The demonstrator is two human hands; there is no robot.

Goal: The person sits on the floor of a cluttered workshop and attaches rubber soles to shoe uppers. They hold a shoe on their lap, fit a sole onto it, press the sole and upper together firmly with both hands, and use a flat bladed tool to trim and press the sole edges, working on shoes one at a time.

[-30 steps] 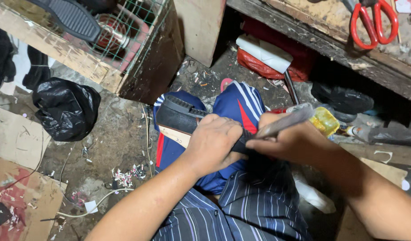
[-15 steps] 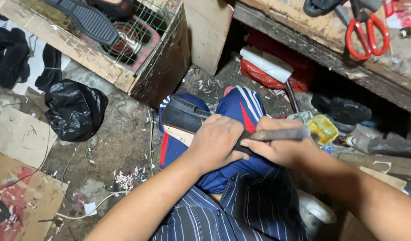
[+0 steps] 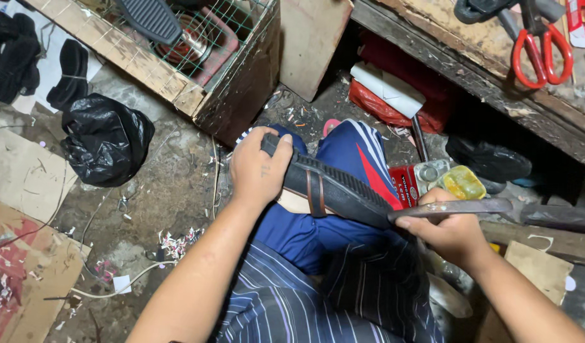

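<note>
Black sole (image 3: 343, 190) lying across blue-trousered knee (image 3: 343, 152), left hand (image 3: 259, 168) clamped over its far end, right hand (image 3: 448, 232) fisted around flat metal blade (image 3: 457, 207), blade's edge against sole's near end, handle hidden.

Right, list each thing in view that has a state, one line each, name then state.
Black sandal: lying across the knee, gripped at one end.
Left hand: closed on the sandal.
Right hand: closed on the metal blade.
Metal blade: flat, its tip against the sandal's end.
Red scissors: lying on the bench; whether shut, unclear.
Black plastic bag: crumpled on the floor.
</note>
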